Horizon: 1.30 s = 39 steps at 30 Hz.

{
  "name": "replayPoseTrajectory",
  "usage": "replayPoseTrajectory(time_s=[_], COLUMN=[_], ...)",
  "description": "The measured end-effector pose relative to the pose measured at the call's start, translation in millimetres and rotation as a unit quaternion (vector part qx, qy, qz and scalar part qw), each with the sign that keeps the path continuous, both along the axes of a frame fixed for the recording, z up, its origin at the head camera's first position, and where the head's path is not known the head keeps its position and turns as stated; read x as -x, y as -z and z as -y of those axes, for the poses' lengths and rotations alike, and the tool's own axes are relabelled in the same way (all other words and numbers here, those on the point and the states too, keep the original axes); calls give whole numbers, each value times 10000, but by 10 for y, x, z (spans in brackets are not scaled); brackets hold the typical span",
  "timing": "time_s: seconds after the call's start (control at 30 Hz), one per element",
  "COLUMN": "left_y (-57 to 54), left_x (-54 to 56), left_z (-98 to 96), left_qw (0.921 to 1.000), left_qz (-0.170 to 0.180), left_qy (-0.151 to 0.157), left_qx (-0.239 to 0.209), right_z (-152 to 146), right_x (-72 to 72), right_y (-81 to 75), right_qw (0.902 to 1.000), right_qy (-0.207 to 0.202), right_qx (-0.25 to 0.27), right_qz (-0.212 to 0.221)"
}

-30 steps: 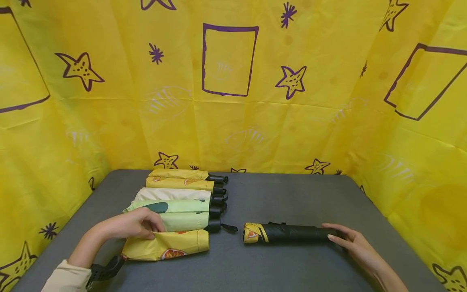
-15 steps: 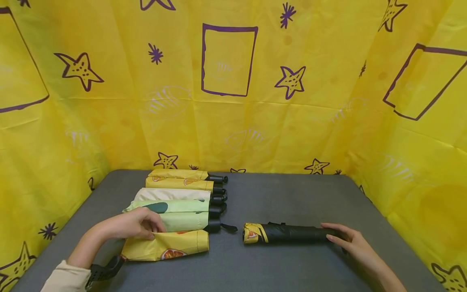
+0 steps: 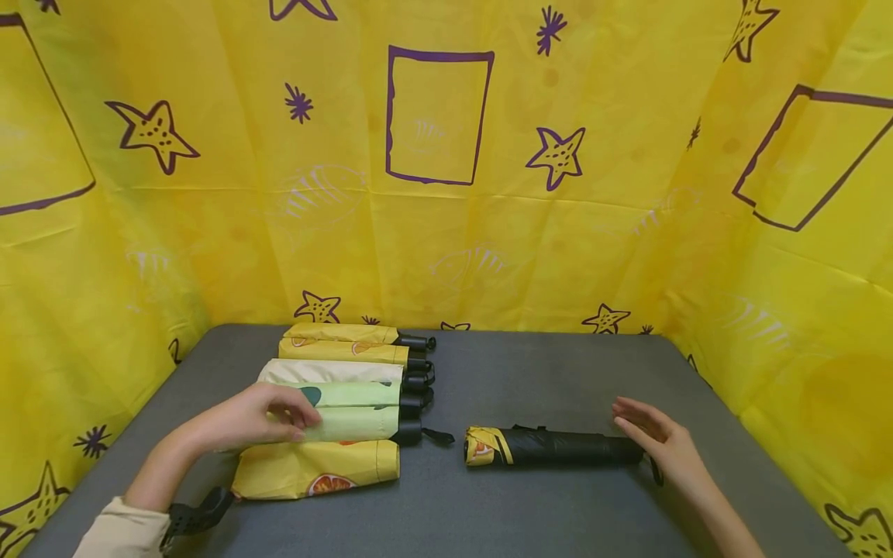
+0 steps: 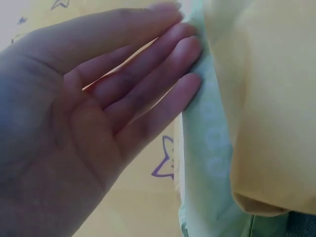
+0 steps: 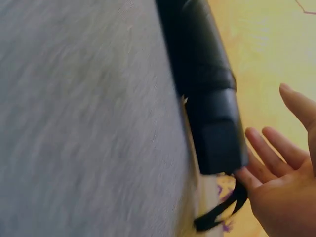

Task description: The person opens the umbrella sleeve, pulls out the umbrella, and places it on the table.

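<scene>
Hanging over the near green umbrella point(image 3: 352, 424), the left hand point(image 3: 268, 417) holds nothing. Its fingers are a bit bent and loose. I can't tell if the fingertips touch the green cloth.

The right hand point(image 3: 663, 440) is wide, with the thumb away from the fingers, and it holds nothing too. It is just beside the handle point(image 5: 222, 140) of the black umbrella point(image 3: 565, 448). The little loop point(image 5: 219, 212) hangs from that handle, close to the fingers.

The black umbrella lies on the right part of the table point(image 3: 523, 387), sideways, with its yellow end to the left. It is apart from the others. Those lie side by side on the left: a far yellow umbrella point(image 3: 342, 333), a second yellow umbrella point(image 3: 349, 355), a cream umbrella point(image 3: 314, 370), a far green umbrella point(image 3: 356, 395), the near green umbrella, and a front yellow umbrella point(image 3: 321, 473), closest to the person.

The step in hand looks like laying out folded umbrellas, with both hands between grips. My guess is that the next move calls for picking which umbrella to hold. For the black one, the right hand would need to curl round its handle.
</scene>
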<state>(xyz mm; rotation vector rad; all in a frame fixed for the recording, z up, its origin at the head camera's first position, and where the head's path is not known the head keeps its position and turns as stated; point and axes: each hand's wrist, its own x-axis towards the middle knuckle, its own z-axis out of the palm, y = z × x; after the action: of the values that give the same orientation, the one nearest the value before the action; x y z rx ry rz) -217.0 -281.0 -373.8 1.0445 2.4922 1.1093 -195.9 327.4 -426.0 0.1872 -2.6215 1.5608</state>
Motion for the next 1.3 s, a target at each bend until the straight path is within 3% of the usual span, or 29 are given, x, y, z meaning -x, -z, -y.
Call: replayPoseTrajectory(time_s=[0.2, 0.33, 0.57, 0.97, 1.3], left_y=[-6, -11, 7, 62, 95], left_x=[-9, -16, -2, 36, 41], left_z=[22, 54, 106, 188, 202], left_qw=[9949, 9911, 9878, 9872, 9878], left_qz=[-837, -965, -920, -585, -472], left_qy=[-465, -757, -1065, -1079, -1059], left_qx=[311, 523, 663, 1014, 1038], right_z=[174, 298, 527, 938, 1284], right_x=[73, 134, 233, 348, 400], right_y=[-69, -85, -94, -85, -89], right_qw=[9980, 9963, 9940, 9890, 9842], right_qy=[-182, -334, -640, -1145, -1524], right_qx=[509, 674, 710, 782, 898], right_qz=[-319, -418, -539, -505, -68])
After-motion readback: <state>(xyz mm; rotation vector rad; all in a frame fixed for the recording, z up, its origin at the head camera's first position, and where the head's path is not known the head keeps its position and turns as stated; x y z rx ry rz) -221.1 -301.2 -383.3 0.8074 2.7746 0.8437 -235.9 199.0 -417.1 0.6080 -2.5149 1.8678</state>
